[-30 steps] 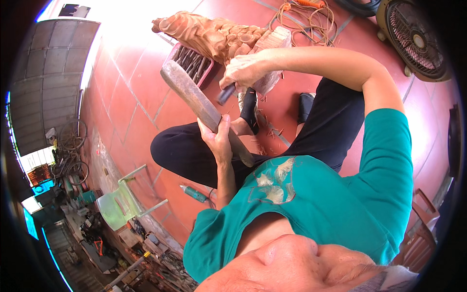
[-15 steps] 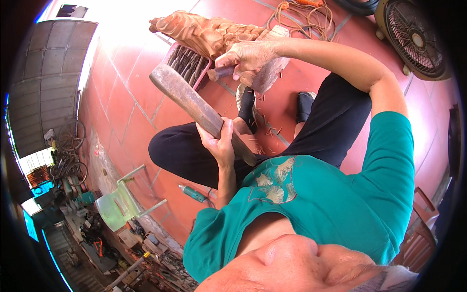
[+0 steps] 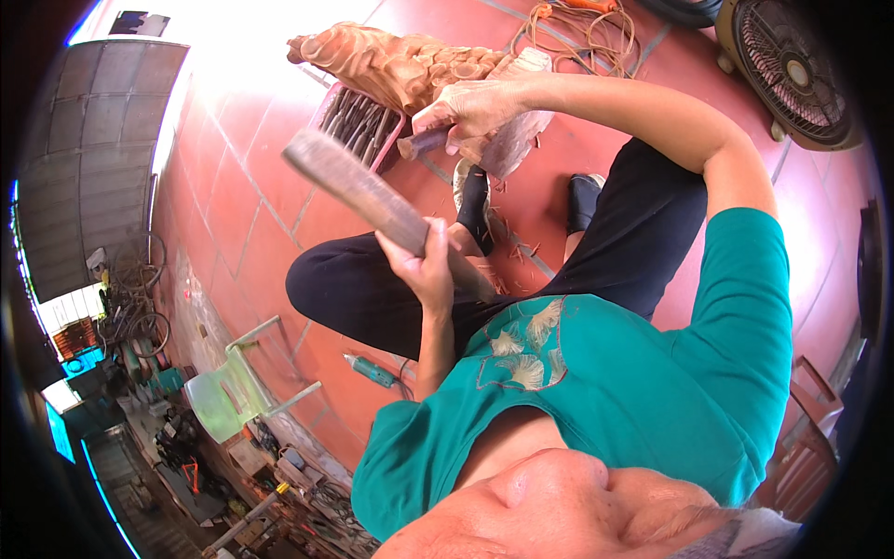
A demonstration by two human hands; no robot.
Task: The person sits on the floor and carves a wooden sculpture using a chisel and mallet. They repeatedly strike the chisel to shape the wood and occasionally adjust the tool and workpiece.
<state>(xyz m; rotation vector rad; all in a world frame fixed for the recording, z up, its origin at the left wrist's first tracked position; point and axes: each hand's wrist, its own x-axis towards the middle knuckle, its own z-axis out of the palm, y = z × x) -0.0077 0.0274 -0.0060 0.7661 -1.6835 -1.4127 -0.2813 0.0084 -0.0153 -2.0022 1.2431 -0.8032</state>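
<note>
My left hand [image 3: 424, 265] is closed round the lower part of a long, bar-like wooden mallet [image 3: 352, 186], whose blurred upper end points up and to the left. With my right hand [image 3: 475, 107] I grip a chisel by its dark round handle [image 3: 426, 143]; its blade is hidden. That hand is right at a carved wooden piece [image 3: 391, 65] with scale-like and curling relief, lying beyond my feet. A gap separates the mallet from the chisel handle. Beside the carving, a pink basket [image 3: 397, 140] holds several slim carving tools [image 3: 358, 123].
Wood chips [image 3: 521, 252] litter the red tiles between my feet. A teal power tool [image 3: 372, 371] lies left of me, near a pale green chair [image 3: 223, 396]. Orange cable [image 3: 596, 42] and a fan [image 3: 796, 74] are at the far right; a cluttered bench [image 3: 177, 466] is at lower left.
The mallet's upper end has swung slightly left and down, and it is now blurred. The right hand, chisel and carving stay nearly where they were.
</note>
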